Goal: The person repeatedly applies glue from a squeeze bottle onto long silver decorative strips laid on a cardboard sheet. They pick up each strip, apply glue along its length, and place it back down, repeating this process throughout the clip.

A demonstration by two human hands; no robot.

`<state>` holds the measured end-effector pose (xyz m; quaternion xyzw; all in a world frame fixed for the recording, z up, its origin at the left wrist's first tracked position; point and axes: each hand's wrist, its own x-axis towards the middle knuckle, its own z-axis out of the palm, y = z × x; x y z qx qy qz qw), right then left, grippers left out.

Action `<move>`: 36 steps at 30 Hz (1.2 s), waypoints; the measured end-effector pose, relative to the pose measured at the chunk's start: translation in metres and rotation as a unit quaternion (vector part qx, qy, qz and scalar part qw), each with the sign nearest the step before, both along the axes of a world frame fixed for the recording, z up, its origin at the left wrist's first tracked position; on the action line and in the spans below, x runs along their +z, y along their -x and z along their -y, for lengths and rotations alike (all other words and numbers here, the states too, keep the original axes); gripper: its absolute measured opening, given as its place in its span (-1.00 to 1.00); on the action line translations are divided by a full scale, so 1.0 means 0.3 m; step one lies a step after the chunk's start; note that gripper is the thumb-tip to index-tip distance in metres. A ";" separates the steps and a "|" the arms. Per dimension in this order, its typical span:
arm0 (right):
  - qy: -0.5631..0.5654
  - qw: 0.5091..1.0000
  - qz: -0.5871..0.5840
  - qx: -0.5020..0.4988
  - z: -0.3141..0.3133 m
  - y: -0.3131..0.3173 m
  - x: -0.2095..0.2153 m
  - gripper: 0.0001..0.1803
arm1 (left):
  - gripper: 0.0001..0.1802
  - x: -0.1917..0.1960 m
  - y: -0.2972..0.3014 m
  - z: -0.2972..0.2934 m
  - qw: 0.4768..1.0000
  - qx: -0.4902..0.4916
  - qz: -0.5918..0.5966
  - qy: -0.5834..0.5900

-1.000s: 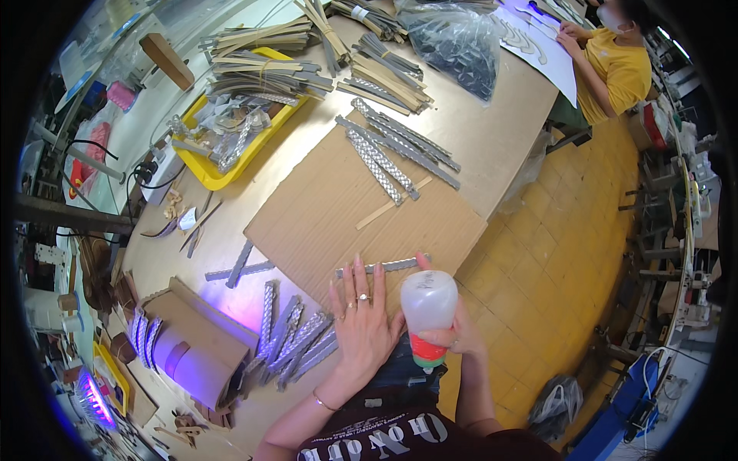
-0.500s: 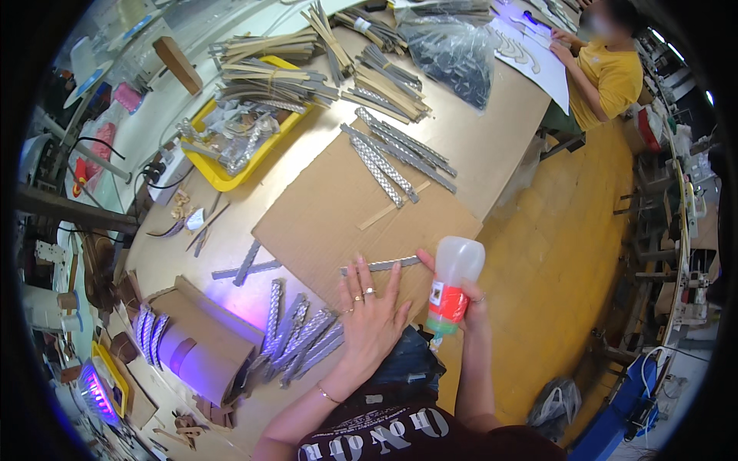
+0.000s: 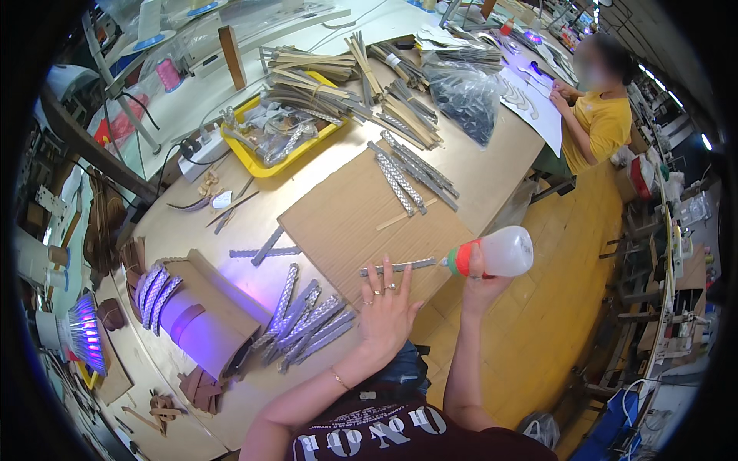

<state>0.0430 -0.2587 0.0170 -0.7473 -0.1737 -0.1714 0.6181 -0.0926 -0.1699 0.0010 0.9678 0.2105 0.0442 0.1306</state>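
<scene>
A long workshop table (image 3: 492, 165) was seen running away from the person, its near edge curving past the body, with a yellow-tiled floor (image 3: 553, 307) to the right and a seated co-worker in a yellow shirt (image 3: 603, 123) at the far right end. A sheet of corrugated cardboard (image 3: 354, 219) was laid near the table's near right edge, and on its near margin a thin glittered strip (image 3: 400, 266) was lain flat. The strip was judged light, narrow and bendable, best pinned flat at one end rather than pinched. The left hand (image 3: 384, 307) was pressed down with fingers spread, the fingertips resting on the strip's left end. A translucent squeeze bottle (image 3: 496, 253) with a red cap was gripped by the right hand (image 3: 480, 280), fingers wrapped about its neck, nozzle brought to the strip's right end; it was judged soft-walled and light. More glittered strips (image 3: 307, 326) were heaped at the near edge beside an open cardboard box (image 3: 200, 315), a yellow tray (image 3: 265, 146) farther back.
</scene>
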 end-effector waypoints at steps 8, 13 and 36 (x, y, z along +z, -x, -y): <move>0.061 0.997 0.049 0.012 -0.069 0.015 0.014 -0.74 | -0.22 -0.015 0.007 0.009 1.000 0.011 0.017 0.000; 0.054 0.997 -0.009 0.060 -0.080 0.056 0.003 -0.72 | -0.20 -0.030 0.001 0.014 0.999 0.019 0.035 0.032; 0.079 0.994 0.026 0.076 -0.157 0.107 -0.060 -0.66 | -0.19 0.016 0.120 -0.083 0.996 0.055 0.040 0.064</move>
